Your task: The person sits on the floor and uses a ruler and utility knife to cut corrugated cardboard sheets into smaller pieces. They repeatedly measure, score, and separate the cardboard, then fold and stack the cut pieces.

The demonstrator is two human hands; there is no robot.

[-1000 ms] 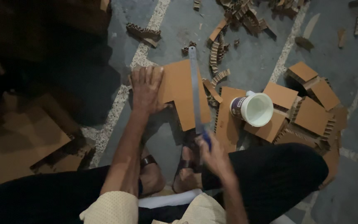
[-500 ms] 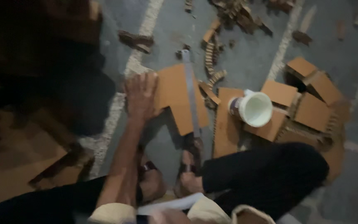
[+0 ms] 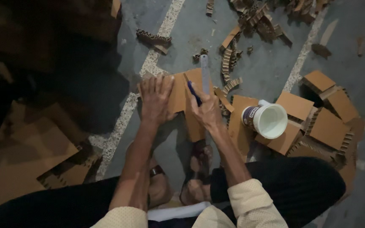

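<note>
A brown cardboard panel [image 3: 177, 90] lies on the grey floor in front of my feet. My left hand [image 3: 156, 98] presses flat on its left part, fingers spread. My right hand [image 3: 208, 110] grips a saw by its blue handle [image 3: 194, 93]. The grey blade [image 3: 205, 76] points away from me across the panel's right part. My sandalled feet rest just below the panel.
A white plastic cup [image 3: 266, 120] lies on its side atop cut cardboard squares [image 3: 322, 110] at the right. Honeycomb cardboard scraps [image 3: 254, 19] litter the floor at the top. Larger cardboard sheets [image 3: 26, 156] lie in shadow at the left.
My right hand has gone forward along the saw, from near my knee up to the panel. My left hand stays pressed on the cardboard.
</note>
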